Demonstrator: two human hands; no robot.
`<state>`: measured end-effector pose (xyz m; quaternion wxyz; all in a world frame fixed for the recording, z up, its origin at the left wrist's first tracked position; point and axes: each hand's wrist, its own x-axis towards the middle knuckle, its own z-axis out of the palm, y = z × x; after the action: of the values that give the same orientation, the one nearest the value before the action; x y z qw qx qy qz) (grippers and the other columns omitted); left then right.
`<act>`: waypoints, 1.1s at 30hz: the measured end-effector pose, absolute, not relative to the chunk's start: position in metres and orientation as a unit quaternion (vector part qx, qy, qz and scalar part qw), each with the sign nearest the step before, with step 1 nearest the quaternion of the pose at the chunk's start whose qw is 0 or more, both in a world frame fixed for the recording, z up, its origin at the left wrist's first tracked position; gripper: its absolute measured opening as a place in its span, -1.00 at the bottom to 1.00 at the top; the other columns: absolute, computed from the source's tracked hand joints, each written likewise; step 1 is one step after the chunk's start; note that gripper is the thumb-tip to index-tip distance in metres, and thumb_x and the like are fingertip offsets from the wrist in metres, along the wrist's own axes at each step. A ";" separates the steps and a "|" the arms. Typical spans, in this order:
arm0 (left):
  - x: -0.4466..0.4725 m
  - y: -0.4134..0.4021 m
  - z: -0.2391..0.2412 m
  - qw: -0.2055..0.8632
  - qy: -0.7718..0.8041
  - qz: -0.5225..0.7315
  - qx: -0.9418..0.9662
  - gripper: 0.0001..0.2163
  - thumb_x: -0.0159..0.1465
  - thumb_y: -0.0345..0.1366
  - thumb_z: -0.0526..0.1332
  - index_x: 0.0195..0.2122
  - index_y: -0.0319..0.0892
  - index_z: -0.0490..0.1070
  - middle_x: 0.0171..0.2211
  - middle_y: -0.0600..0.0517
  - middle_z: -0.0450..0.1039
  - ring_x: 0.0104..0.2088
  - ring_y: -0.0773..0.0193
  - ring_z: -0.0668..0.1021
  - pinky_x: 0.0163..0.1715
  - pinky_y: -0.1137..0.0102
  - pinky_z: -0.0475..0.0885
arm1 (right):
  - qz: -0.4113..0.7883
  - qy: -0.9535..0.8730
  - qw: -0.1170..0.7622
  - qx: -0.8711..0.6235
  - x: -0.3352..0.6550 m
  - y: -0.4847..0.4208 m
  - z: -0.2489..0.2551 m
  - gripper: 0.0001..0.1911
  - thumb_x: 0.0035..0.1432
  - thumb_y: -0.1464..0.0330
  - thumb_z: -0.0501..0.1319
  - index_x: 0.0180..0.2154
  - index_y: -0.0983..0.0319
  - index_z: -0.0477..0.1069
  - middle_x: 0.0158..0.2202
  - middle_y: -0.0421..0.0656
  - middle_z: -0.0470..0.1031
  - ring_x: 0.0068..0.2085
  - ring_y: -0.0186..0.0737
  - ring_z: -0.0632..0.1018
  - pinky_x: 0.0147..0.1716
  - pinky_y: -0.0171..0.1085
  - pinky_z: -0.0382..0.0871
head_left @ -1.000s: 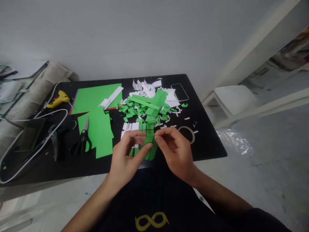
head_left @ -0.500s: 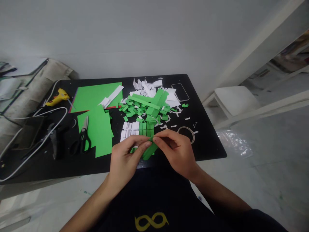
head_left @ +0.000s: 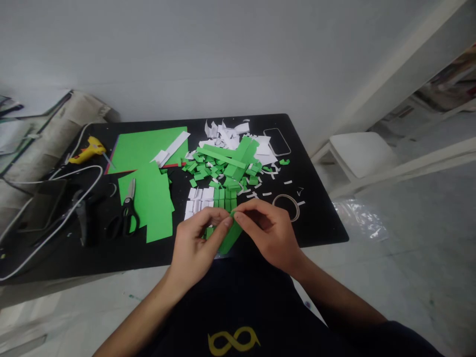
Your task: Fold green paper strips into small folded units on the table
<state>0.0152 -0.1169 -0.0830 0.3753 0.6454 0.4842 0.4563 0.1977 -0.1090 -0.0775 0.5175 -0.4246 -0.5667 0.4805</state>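
Observation:
Between my hands hangs a green paper strip [head_left: 230, 239], its upper end pinched by both thumbs and fingertips. My left hand [head_left: 199, 238] is closed on the strip's left side. My right hand [head_left: 268, 229] is closed on it from the right, fingertips close to the left ones. The strip slants down toward the table's front edge. Just beyond my hands lie rows of folded white paper pieces [head_left: 200, 197] and folded green paper pieces [head_left: 225, 198], partly hidden by my left hand. Behind them is a heap of small green paper pieces [head_left: 203, 169] with longer green strips on top.
On the black table [head_left: 314, 218] lie green sheets [head_left: 158, 208], black-handled scissors [head_left: 129, 208], a yellow glue gun [head_left: 89, 150] with white cable, a tape roll [head_left: 296, 213], a clear phone case [head_left: 277, 142] and white paper scraps [head_left: 232, 134]. A white stool [head_left: 362, 153] stands right.
The green strip's lower end has dropped slightly toward me, while my fingertips have shifted a little left. Both hands still pinch the strip.

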 end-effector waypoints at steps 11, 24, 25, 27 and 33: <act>0.014 -0.118 -0.084 0.380 0.495 0.452 0.638 -0.93 0.41 -0.31 0.34 -0.24 -0.12 0.59 -0.39 0.09 0.62 -0.38 0.34 0.63 -0.35 0.48 0.54 | 0.485 -0.567 0.505 -0.434 0.198 -0.106 -0.081 -0.87 0.37 0.27 0.37 -0.24 0.17 0.64 -0.27 -0.15 0.70 -0.22 -0.19 0.70 -0.21 -0.24 0.63; 0.014 -0.114 -0.087 0.398 0.508 0.473 0.599 -0.90 0.39 -0.28 0.36 -0.27 -0.15 0.59 -0.43 0.08 0.60 -0.43 0.33 0.59 -0.41 0.47 0.51 | 0.516 -0.554 0.464 -0.459 0.205 -0.106 -0.081 -0.75 0.26 0.17 0.48 -0.36 0.20 0.63 -0.43 -0.19 0.63 -0.36 -0.22 0.64 -0.35 -0.27 0.56; 0.013 -0.114 -0.088 0.395 0.507 0.473 0.602 -0.91 0.41 -0.27 0.34 -0.23 -0.14 0.60 -0.40 0.07 0.61 -0.40 0.31 0.61 -0.37 0.46 0.53 | 0.517 -0.550 0.466 -0.462 0.205 -0.105 -0.081 -0.73 0.26 0.15 0.48 -0.35 0.20 0.63 -0.43 -0.18 0.63 -0.37 -0.21 0.64 -0.36 -0.27 0.56; 0.011 -0.116 -0.090 0.377 0.501 0.482 0.611 -0.90 0.44 -0.28 0.31 -0.08 -0.13 0.60 -0.26 0.02 0.64 -0.27 0.26 0.65 -0.23 0.40 0.57 | 0.517 -0.536 0.472 -0.471 0.206 -0.104 -0.082 -0.70 0.27 0.12 0.46 -0.35 0.21 0.62 -0.44 -0.18 0.63 -0.38 -0.21 0.65 -0.36 -0.27 0.57; 0.000 -0.125 -0.099 0.273 0.480 0.467 0.690 -0.69 0.34 -0.33 0.42 0.10 -0.05 0.52 -0.09 -0.03 0.50 -0.19 0.21 0.57 -0.16 0.31 0.54 | 0.520 -0.488 0.514 -0.476 0.207 -0.100 -0.088 -0.65 0.23 0.05 0.48 -0.31 0.21 0.61 -0.42 -0.18 0.63 -0.38 -0.20 0.68 -0.33 -0.24 0.66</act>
<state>0.0002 -0.1250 -0.0987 0.2734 0.6904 0.4805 0.4667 0.2067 -0.0997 -0.0880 0.5145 -0.4760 -0.4881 0.5201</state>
